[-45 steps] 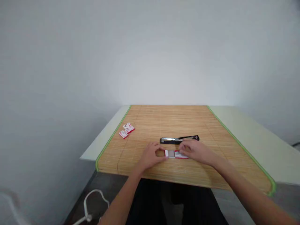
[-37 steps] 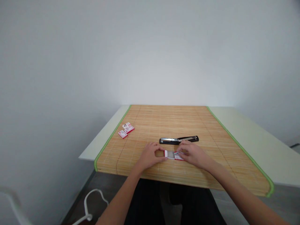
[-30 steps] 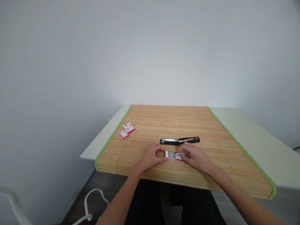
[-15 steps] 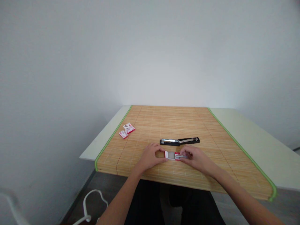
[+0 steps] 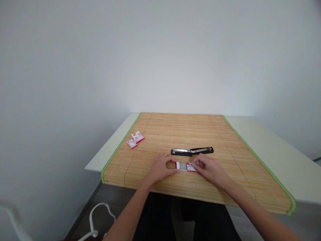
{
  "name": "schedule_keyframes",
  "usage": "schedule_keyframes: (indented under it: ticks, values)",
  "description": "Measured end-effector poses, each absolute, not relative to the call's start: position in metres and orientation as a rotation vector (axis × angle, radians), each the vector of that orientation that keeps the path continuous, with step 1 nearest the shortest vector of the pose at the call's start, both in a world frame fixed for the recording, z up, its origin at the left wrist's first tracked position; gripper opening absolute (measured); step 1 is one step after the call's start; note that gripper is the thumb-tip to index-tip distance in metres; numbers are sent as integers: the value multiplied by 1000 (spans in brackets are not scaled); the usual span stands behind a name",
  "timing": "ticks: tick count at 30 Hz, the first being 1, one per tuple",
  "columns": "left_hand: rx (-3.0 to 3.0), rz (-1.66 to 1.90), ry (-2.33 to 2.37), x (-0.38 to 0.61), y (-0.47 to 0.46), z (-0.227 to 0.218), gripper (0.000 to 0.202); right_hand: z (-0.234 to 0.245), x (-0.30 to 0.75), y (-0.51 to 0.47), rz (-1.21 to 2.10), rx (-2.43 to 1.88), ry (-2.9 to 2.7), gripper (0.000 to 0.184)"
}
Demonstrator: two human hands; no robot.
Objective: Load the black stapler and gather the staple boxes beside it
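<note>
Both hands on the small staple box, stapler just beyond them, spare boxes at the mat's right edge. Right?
No. The head view shows the spare boxes at the left edge of the mat, not the right. The rest holds: left hand and right hand are both on the staple box, stapler just beyond them.

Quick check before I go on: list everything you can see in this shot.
staple box: one, red and white, slid open, on the mat between the hands
stapler: one, black and silver, opened flat, just behind the staple box
small boxes: three, red and white, near the mat's left edge
mat: one, bamboo with green trim, on the table
table: one, pale, against the wall
white loop: one, on the floor, lower left
left hand: pinches the staple box's left end
right hand: grips its right end
</note>
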State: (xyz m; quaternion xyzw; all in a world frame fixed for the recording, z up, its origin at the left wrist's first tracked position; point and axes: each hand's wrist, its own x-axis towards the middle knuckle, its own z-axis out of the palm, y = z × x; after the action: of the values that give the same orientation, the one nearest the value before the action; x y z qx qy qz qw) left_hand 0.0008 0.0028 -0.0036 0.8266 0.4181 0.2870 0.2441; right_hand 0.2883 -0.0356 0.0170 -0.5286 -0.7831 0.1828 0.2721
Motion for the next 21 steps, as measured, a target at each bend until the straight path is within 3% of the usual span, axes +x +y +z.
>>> schedule_keyframes:
  ticks: [7, 21]
  values:
    - [2246, 786, 1145, 1, 3, -4, 38, 10, 294, -39, 710, -1379, -2078, 21]
    - [2245, 779, 1147, 2, 1, 0, 36, 23, 291, -37, 627, -1351, -2247, 16]
